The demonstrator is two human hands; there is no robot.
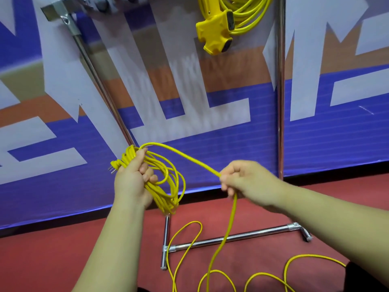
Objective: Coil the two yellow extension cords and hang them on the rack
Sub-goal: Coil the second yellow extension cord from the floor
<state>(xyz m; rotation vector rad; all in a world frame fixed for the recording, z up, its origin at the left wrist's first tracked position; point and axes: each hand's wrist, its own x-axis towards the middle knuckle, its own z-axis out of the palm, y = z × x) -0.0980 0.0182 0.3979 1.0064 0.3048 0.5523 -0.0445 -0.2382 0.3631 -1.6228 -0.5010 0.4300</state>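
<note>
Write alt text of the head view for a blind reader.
A left hand grips a coil of yellow cord; the right hand pinches the strand leading to it, and the rest loops across the red floor. A second coiled cord hangs on the metal rack.

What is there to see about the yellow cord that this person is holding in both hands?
The yellow cord is thin, with a smooth, plastic-looking jacket. Several loops are bunched in the left hand, which grips them. Its plug, with metal prongs, sticks out beside that hand. One strand arcs over to the right hand, which pinches it. The strand then drops to the red floor, passing in front of the rack's chrome base bar. The rest lies there in loose, uncoiled curves.
</note>
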